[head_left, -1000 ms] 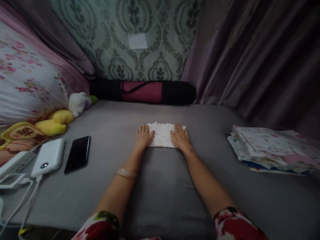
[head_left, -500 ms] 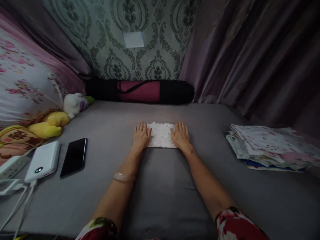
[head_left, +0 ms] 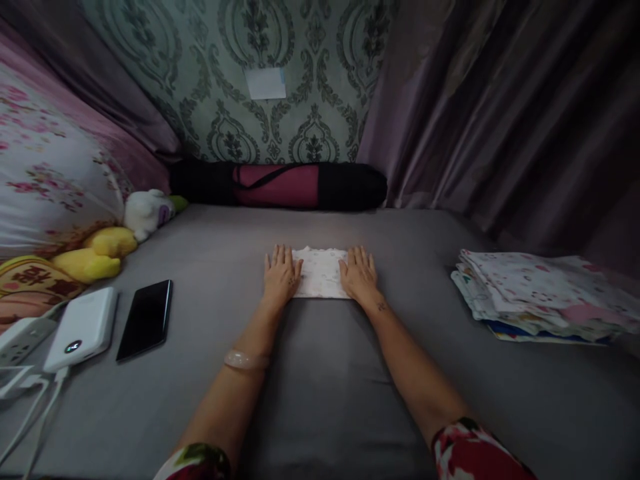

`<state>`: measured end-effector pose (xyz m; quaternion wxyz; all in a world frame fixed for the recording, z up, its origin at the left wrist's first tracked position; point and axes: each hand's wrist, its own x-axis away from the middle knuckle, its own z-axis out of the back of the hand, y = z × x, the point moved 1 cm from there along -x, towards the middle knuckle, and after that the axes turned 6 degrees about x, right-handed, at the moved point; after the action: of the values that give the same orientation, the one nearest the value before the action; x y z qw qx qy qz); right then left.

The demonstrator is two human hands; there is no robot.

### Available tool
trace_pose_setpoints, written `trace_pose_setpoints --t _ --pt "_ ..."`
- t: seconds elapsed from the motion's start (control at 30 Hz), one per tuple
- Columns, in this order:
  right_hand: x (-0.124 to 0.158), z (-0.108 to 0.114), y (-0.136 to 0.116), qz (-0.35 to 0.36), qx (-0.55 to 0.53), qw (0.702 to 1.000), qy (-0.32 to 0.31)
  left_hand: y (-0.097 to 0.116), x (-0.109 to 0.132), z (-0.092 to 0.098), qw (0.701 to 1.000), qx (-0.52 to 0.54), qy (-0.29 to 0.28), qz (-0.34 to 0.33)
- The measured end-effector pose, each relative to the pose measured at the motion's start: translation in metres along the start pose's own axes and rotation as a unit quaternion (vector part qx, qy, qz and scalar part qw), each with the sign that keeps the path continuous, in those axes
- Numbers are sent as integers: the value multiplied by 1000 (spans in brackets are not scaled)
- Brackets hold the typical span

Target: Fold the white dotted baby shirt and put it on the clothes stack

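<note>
A folded white cloth with a small faint print lies flat on the grey sheet in the middle of the head view. My left hand rests palm down over its left edge, fingers stretched forward and thumb on the fabric. Over the right edge lies my right hand, also flat, its fingers slightly spread. Both hands press on the cloth without gripping it, and its two side edges are hidden beneath them.
To the right sits a stack of folded printed cloths. At left are a black phone, a white power bank with cables, a power strip and plush toys. A long black-and-red bag lies along the wall.
Both hands stay flat on the cloth in nearly the same place. The whole view has shifted slightly; no object has visibly moved.
</note>
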<state>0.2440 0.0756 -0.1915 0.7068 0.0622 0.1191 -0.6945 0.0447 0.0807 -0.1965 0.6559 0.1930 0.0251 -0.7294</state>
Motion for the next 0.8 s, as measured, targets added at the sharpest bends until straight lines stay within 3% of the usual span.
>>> trace_pose_setpoints --t 0.07,0.2,0.27,0.37,0.5,0.67,0.8 --pt "2 3 -8 30 -9 999 28 6 1 2 999 -1 21 -31" --pt "5 -4 -16 42 -20 998 -33 7 2 -10 996 1 -84 -26" --pt "7 -9 -16 36 -19 997 -59 3 2 -17 994 5 -109 -20" --pt "7 -11 -14 34 -17 997 -63 -1 1 -21 994 9 -105 -17" --pt "7 -5 -16 29 -24 997 -65 4 1 -12 996 9 -91 -18" --pt "6 4 -26 61 -45 997 0 26 3 0 990 30 -19 -136" --pt "7 -4 -32 79 -54 994 -49 34 7 -14 987 14 -76 -140"
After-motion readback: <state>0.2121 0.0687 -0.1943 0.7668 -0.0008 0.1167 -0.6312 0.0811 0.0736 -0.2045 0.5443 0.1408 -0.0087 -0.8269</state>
